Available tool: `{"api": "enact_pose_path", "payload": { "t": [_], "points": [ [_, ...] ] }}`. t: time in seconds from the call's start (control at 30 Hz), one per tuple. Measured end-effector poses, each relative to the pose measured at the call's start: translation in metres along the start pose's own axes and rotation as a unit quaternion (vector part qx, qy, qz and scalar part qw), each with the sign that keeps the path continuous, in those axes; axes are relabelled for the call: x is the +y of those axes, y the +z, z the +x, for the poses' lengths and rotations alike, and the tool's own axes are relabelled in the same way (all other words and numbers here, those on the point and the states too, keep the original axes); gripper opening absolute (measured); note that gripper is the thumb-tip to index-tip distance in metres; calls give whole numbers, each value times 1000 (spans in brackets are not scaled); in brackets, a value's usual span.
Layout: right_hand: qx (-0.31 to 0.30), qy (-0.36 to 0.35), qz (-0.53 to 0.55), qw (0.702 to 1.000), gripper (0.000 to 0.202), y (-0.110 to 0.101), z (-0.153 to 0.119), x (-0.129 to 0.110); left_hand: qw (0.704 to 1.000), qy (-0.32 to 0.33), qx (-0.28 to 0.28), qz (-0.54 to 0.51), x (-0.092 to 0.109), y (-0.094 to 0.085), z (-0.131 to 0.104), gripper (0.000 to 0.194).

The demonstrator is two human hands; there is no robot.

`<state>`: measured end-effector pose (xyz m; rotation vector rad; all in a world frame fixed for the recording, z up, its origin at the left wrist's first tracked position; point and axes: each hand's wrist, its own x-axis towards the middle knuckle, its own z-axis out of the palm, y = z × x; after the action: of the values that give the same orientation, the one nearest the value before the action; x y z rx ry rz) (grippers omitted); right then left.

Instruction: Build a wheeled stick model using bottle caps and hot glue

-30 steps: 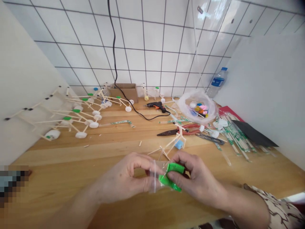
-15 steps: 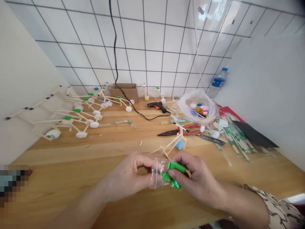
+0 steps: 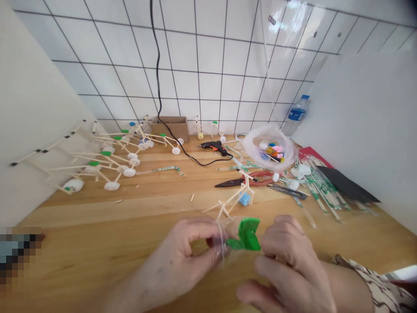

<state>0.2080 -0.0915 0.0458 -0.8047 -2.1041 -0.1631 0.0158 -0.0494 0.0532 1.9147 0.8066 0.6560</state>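
A small clear zip bag (image 3: 222, 256) is pinched in my left hand (image 3: 192, 248), with its zip strip across the fingertips. A soft, bright green piece (image 3: 249, 234), folded in a V, shows at the bag's right end; its material is unclear. Close by on the right is my right hand (image 3: 289, 265), slightly blurred. Its fingers are bent near the green edge and its thumb stands apart, with nothing seen in its grasp. Just beyond both hands lies a frame of wooden sticks (image 3: 233, 200) with a blue block (image 3: 245, 199).
Several stick models with white wheels (image 3: 111, 185) line the left side. Farther back are a glue gun (image 3: 213, 146) with its black cord, a cardboard box (image 3: 171, 128), and a plastic bag (image 3: 250, 145) of coloured bits. Pliers (image 3: 231, 181), a utility knife (image 3: 286, 190) and wrapped sticks (image 3: 325, 187) lie right.
My right hand has come away from its pinch on the green piece and moved right and down, its thumb now apart. The green piece has spread wider. My left hand keeps the bag.
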Motion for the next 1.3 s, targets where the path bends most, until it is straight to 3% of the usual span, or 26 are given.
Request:
{"api": "enact_pose_path", "payload": {
  "t": [0.1,0.33,0.67,1.3],
  "points": [
    [-16,-2,-8,1000,28,8,-6,-3,999,19,13,22,2,10,-3,17],
    [-48,8,-5,999,7,13,0,-3,991,81,66,82,-1,21,-6,20],
    [-83,5,-58,995,17,15,-4,-5,958,179,143,173,-7,27,-8,20],
    [-96,10,-83,992,19,18,-6,-3,939,186,126,260,-17,41,-8,23]
  ]
}}
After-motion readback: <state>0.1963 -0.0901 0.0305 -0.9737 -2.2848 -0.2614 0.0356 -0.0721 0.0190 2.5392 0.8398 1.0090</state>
